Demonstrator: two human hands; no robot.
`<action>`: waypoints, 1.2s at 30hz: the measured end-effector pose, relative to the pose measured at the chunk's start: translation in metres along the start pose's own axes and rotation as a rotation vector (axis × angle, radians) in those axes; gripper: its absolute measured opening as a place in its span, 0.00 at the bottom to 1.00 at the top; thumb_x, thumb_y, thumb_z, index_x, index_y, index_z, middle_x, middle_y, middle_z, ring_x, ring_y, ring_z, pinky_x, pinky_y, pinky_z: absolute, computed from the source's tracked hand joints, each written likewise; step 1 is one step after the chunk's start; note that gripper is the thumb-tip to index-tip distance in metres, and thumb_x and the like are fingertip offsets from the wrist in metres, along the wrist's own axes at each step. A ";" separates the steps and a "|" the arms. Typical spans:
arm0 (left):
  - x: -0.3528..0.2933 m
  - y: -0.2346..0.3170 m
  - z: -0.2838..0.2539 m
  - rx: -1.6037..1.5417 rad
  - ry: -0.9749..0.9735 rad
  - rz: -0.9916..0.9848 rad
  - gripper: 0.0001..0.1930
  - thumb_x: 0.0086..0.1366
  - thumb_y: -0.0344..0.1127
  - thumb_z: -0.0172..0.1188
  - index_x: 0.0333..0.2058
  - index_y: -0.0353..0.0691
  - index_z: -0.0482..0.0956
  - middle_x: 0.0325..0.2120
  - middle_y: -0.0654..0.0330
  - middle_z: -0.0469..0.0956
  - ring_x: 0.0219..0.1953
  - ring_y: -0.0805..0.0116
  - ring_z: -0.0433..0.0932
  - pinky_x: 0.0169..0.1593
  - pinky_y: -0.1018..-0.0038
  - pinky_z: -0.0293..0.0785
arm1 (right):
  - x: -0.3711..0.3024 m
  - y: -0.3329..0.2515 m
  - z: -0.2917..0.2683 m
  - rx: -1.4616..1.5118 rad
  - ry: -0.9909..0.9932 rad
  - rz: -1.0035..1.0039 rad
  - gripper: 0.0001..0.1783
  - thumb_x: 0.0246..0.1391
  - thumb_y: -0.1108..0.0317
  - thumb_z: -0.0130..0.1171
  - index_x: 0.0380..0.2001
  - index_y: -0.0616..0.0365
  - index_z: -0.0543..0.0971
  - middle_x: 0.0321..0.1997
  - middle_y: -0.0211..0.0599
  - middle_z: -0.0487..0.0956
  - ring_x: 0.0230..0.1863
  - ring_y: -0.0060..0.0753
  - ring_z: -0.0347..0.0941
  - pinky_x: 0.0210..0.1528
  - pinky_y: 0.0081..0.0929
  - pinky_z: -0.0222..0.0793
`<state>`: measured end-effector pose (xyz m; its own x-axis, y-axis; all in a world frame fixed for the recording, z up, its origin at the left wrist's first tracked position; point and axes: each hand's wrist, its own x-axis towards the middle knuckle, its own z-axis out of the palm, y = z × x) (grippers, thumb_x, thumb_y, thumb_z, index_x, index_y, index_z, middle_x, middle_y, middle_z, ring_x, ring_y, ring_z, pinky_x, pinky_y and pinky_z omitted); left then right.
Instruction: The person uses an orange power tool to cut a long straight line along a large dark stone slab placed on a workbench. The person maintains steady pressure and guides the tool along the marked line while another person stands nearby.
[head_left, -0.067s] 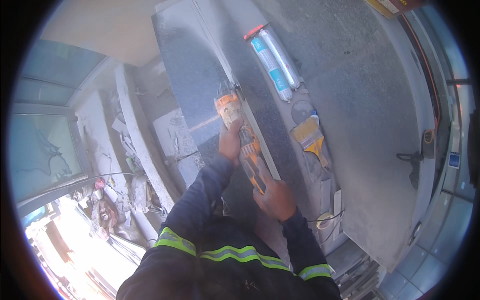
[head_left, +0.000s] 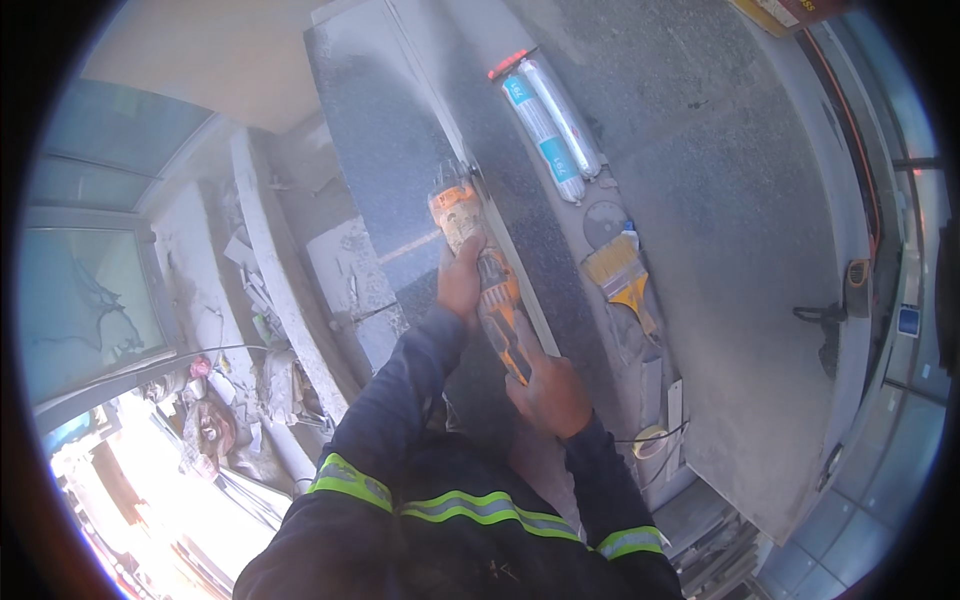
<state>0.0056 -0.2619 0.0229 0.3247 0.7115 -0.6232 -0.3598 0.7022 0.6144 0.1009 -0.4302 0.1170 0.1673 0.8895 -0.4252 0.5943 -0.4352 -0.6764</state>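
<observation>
Both my hands are on an orange and black angle grinder. Just behind its head, my left hand wraps round the body. My right hand closes round the rear end of the handle. The guarded disc end of the grinder sits against a long pale strip that runs along a dark speckled stone slab. From the disc a plume of dust sprays away along the strip toward the far end. The cutting edge itself is hidden by the guard and dust.
To the right lie two foil sealant tubes, a grey disc, a yellow-handled paintbrush and a tape roll. A tape measure rests at the far right. Rubble and scraps lie left, beside glass panes.
</observation>
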 end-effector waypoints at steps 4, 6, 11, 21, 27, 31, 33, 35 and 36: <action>0.025 0.008 0.000 0.000 0.031 0.028 0.29 0.75 0.41 0.59 0.68 0.35 0.64 0.49 0.53 0.79 0.45 0.62 0.83 0.47 0.63 0.84 | 0.025 0.006 0.005 0.016 0.065 -0.081 0.54 0.52 0.66 0.66 0.81 0.48 0.54 0.42 0.63 0.86 0.40 0.71 0.83 0.47 0.57 0.80; 0.037 0.011 -0.002 0.018 0.032 0.038 0.29 0.74 0.41 0.59 0.68 0.35 0.64 0.50 0.52 0.79 0.46 0.61 0.83 0.48 0.63 0.84 | 0.036 0.006 0.005 -0.015 0.025 -0.036 0.54 0.52 0.65 0.67 0.81 0.48 0.54 0.42 0.62 0.86 0.41 0.70 0.83 0.47 0.57 0.80; 0.060 0.020 -0.008 0.050 0.047 0.031 0.33 0.73 0.42 0.61 0.70 0.34 0.62 0.51 0.50 0.79 0.47 0.60 0.84 0.50 0.61 0.84 | 0.054 -0.001 0.004 -0.070 -0.048 0.026 0.54 0.54 0.65 0.67 0.81 0.48 0.54 0.45 0.61 0.86 0.43 0.67 0.84 0.46 0.57 0.80; 0.012 -0.002 -0.002 0.011 0.054 -0.034 0.31 0.74 0.43 0.61 0.68 0.35 0.63 0.55 0.50 0.77 0.51 0.59 0.82 0.51 0.61 0.84 | -0.005 -0.008 -0.001 -0.171 0.055 0.004 0.49 0.55 0.65 0.68 0.79 0.50 0.60 0.38 0.55 0.84 0.38 0.61 0.84 0.41 0.51 0.80; 0.001 -0.003 0.002 0.018 0.035 -0.035 0.31 0.74 0.43 0.60 0.69 0.36 0.63 0.53 0.51 0.77 0.50 0.60 0.82 0.51 0.61 0.84 | -0.009 -0.003 -0.003 -0.162 0.061 -0.019 0.50 0.54 0.65 0.68 0.79 0.50 0.60 0.32 0.55 0.83 0.32 0.61 0.83 0.37 0.52 0.79; 0.013 0.004 0.002 0.027 0.046 -0.015 0.31 0.74 0.42 0.60 0.69 0.36 0.63 0.52 0.52 0.77 0.48 0.60 0.82 0.49 0.60 0.84 | 0.004 0.002 0.003 -0.137 0.089 -0.058 0.51 0.54 0.65 0.68 0.80 0.50 0.59 0.31 0.56 0.83 0.32 0.62 0.83 0.37 0.53 0.79; 0.022 0.007 0.000 0.043 0.047 0.007 0.31 0.74 0.42 0.60 0.69 0.36 0.64 0.51 0.52 0.77 0.47 0.60 0.83 0.48 0.60 0.84 | 0.012 0.002 0.005 -0.125 0.090 -0.065 0.51 0.54 0.64 0.69 0.80 0.49 0.58 0.31 0.57 0.83 0.32 0.63 0.83 0.37 0.53 0.79; 0.035 0.011 -0.003 0.061 0.042 0.024 0.30 0.74 0.42 0.60 0.68 0.35 0.65 0.50 0.51 0.78 0.46 0.60 0.83 0.47 0.60 0.85 | 0.022 0.001 0.006 -0.121 0.083 -0.056 0.52 0.54 0.64 0.69 0.80 0.49 0.58 0.31 0.57 0.83 0.33 0.63 0.83 0.37 0.53 0.79; 0.041 0.014 -0.005 0.061 0.036 0.029 0.30 0.74 0.42 0.60 0.68 0.35 0.66 0.50 0.51 0.78 0.45 0.60 0.83 0.47 0.60 0.85 | 0.028 -0.001 0.006 -0.129 0.073 -0.055 0.52 0.54 0.64 0.69 0.80 0.49 0.58 0.31 0.57 0.83 0.33 0.63 0.83 0.38 0.54 0.79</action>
<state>0.0094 -0.2231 0.0031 0.2829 0.7310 -0.6210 -0.3141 0.6824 0.6601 0.1007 -0.4055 0.1018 0.1856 0.9214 -0.3415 0.6993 -0.3680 -0.6128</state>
